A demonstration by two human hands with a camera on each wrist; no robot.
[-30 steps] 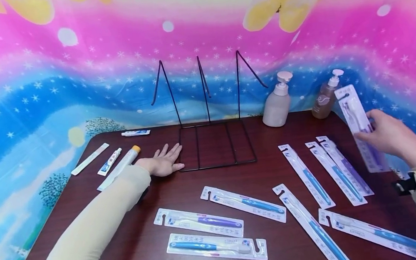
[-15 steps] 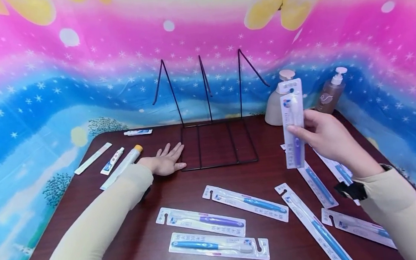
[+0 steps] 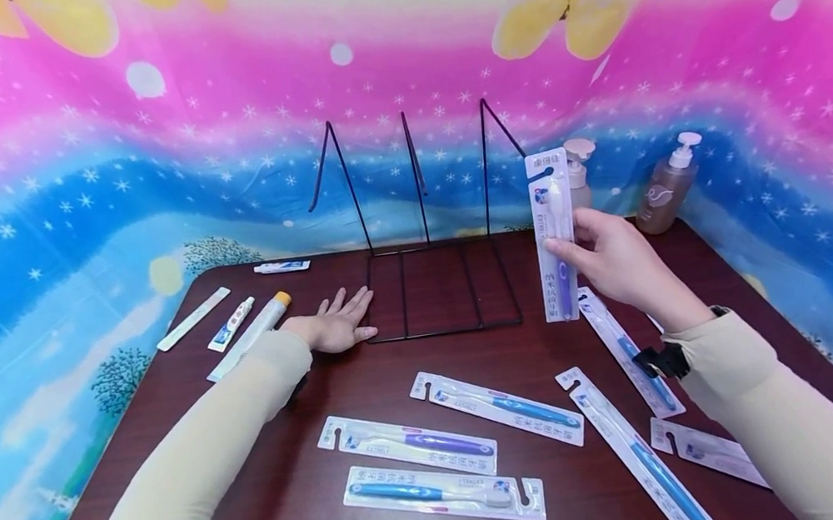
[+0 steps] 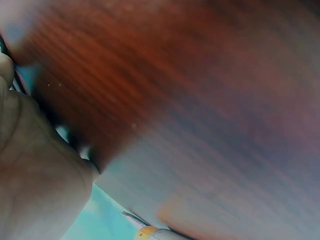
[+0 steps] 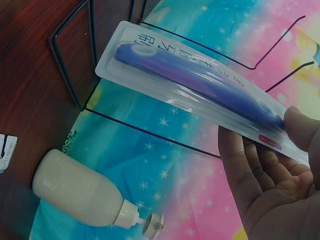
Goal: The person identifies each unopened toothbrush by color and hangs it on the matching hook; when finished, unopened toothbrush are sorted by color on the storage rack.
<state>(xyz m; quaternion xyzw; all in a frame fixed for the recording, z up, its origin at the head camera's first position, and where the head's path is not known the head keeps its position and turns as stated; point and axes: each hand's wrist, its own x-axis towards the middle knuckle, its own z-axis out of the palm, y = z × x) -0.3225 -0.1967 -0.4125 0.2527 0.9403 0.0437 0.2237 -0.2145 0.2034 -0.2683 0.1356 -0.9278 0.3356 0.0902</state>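
Observation:
My right hand [image 3: 616,262] pinches a packaged toothbrush [image 3: 554,238] with a purple handle, thumb in front and fingers behind. The pack is upright in the air, hook-hole end up, beside the right prong of a black wire rack [image 3: 486,178]. In the right wrist view the purple handle [image 5: 190,85] shows through the clear blister, and rack wires pass behind it. My left hand [image 3: 332,322] lies flat with fingers spread, fingertips at the left side of the rack's base. The left wrist view catches only part of that hand [image 4: 40,170] and blurred wood.
Several packaged toothbrushes, including a purple one [image 3: 434,447] and a blue one [image 3: 442,493], lie on the brown table [image 3: 273,491]. A pale pump bottle [image 5: 80,190] and a brown one [image 3: 666,194] stand back right. Toothpaste tubes [image 3: 250,334] lie at left, before a printed cloth backdrop [image 3: 412,59].
My right hand has carried the purple toothbrush pack leftward from the table's right side to the rack's right prong, turning it more upright. My left hand has stayed at the rack's base.

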